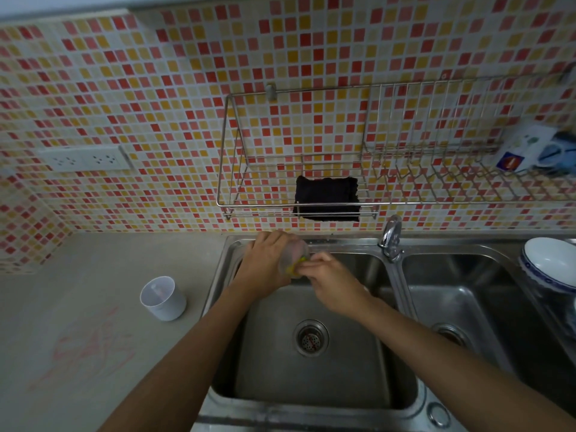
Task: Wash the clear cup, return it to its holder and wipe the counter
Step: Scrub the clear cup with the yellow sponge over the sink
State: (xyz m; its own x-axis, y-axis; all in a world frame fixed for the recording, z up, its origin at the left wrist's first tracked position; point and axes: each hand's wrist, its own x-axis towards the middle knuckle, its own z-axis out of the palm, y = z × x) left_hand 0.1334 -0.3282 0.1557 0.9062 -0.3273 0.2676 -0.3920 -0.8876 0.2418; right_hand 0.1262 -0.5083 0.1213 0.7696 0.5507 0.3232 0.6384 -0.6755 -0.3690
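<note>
Both forearms stretched forward over the left basin of the double sink (311, 397). Left hand (265, 263) wrapped round the clear cup (294, 255), grip pressed tight on its wall, cup tipped on its side above the basin's back edge. Right hand (330, 282) at the cup's mouth, fingertips pinching a yellow sponge (296, 266) pushed partly inside. White holder cup (162, 298) upright on the worktop (93, 260), left of the sink, near red scribbles (90, 347) that cannot be read. Dark cloth (327, 198) draped on the wire rack (237, 151). Label on the rack's far-right carton (514, 151) too blurred to read.
</note>
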